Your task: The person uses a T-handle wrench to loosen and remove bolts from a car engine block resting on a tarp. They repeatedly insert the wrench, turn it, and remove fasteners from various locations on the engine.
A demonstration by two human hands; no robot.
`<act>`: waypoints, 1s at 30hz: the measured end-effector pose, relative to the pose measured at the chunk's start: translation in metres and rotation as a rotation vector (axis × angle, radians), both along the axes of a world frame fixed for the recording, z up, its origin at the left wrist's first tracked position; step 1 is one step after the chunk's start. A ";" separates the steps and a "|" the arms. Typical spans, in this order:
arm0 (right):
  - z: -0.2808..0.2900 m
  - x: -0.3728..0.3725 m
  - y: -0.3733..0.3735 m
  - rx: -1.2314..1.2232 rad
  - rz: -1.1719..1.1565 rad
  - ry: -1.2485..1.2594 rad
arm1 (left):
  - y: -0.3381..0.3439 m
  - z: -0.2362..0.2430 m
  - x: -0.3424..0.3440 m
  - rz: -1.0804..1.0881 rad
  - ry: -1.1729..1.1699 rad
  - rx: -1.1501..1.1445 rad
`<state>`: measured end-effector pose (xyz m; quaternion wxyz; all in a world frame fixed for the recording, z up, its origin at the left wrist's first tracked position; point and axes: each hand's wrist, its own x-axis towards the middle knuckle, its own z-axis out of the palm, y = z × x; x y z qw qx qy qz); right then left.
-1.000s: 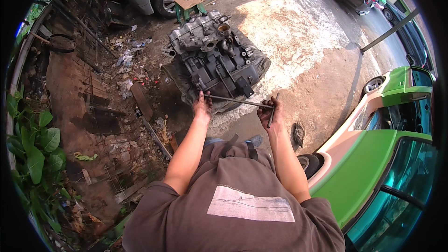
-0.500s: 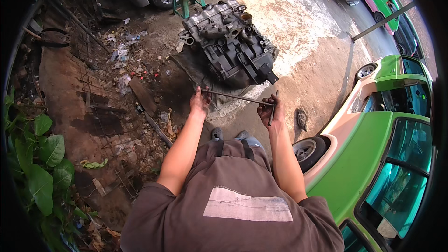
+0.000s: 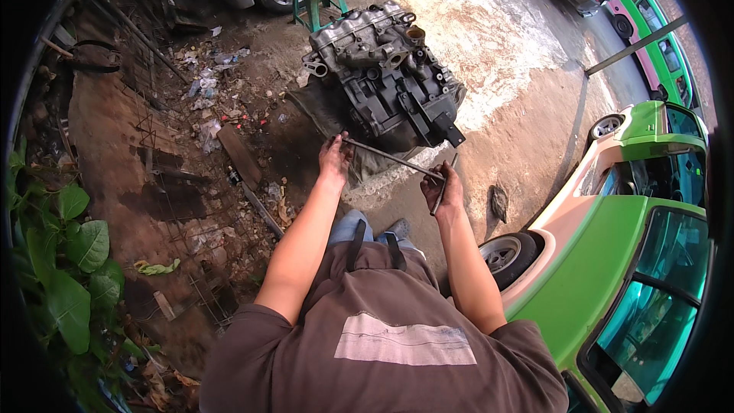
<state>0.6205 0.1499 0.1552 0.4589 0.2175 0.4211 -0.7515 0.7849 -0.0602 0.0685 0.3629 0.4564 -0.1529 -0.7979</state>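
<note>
Rod point(image 3: 394, 159): thin, dark, L-bent metal; left hand point(image 3: 335, 159) pinches end, right hand point(image 3: 442, 190) grips bend.

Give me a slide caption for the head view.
Both hands, left and right, grip a metal rod tool beside an engine block.

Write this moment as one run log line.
left hand: grips long thin metal rod | right hand: grips rod's other end | dark engine block: on ground
</note>
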 end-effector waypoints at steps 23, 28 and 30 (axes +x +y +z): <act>-0.027 0.203 -0.138 0.171 -0.027 -0.070 | -0.104 0.024 0.006 -0.976 -0.081 -0.063; -0.013 0.216 -0.111 0.584 0.038 0.359 | -0.092 0.025 0.021 -1.002 -0.237 -0.129; -0.006 0.218 -0.096 0.978 0.014 0.816 | -0.087 0.026 0.024 -1.045 -0.322 -0.155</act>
